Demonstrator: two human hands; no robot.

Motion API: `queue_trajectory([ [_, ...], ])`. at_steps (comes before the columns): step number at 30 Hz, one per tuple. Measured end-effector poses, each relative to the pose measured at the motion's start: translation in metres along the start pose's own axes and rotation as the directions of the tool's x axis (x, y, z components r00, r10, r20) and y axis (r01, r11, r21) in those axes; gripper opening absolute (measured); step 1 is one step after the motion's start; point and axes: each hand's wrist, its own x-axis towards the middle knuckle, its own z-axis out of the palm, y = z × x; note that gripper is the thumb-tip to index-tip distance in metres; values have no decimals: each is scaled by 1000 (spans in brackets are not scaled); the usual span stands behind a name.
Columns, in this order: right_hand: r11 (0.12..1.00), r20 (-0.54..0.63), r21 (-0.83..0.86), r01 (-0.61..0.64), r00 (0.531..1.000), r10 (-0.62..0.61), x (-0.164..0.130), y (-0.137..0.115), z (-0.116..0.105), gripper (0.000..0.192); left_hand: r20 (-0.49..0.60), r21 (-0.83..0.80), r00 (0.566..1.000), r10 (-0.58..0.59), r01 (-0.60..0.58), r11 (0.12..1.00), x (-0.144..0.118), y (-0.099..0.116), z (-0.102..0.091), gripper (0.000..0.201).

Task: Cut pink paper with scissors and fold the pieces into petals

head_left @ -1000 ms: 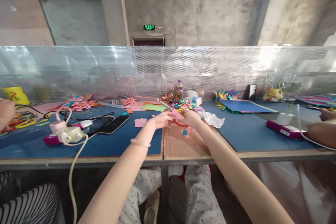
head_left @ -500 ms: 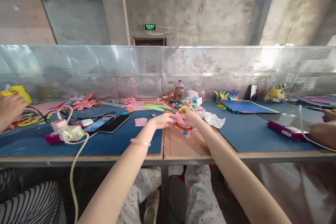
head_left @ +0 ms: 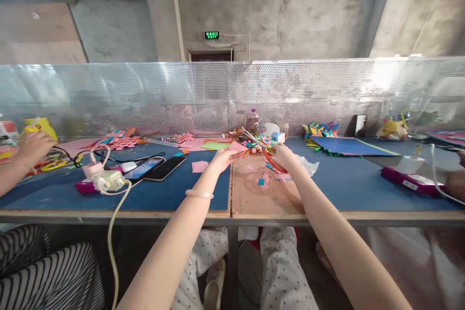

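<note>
Between the thumb and fingers of my left hand (head_left: 224, 159) is a piece of pink paper (head_left: 238, 147). My right hand (head_left: 284, 156) grips the red handles of a pair of scissors (head_left: 271, 157). The blades point up and to the left, away from me, a little right of the pink paper and apart from it. Small pink and blue paper scraps (head_left: 262, 182) lie on the bare wooden strip (head_left: 250, 203) below my hands. Just beyond the scissors sits a pile of colourful paper flowers (head_left: 267, 141), partly hidden by the blades and my right hand.
Pink paper squares (head_left: 199, 166) and two phones (head_left: 165, 168) lie to my left, near a power strip (head_left: 86, 187) with cables. A bottle (head_left: 253, 121) stands at the back. Blue sheets (head_left: 354, 146) and a crumpled white wrapper (head_left: 308, 165) are right. A co-worker's hand (head_left: 36, 146) shows far left.
My hands have moved apart. The scissors have come away from the pink paper and now point up with my right hand farther right. The paper scraps below are more exposed.
</note>
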Motion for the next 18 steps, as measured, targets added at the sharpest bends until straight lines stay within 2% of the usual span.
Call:
queue_trajectory([
  [5,993,149,29,112,982,-115,3,-2,-3,36,-159,-26,985,61,-66,997,4,0,-1,10],
  [8,973,245,181,146,951,-188,3,-1,-6,26,-216,-64,973,81,-96,993,5,2,-1,12],
  [12,905,390,421,51,891,-231,-1,0,-10,18,-199,-106,978,57,-80,991,3,4,1,10],
  [18,837,424,546,-32,872,-243,-6,-1,-16,18,-223,-65,972,70,-86,994,4,4,1,10],
])
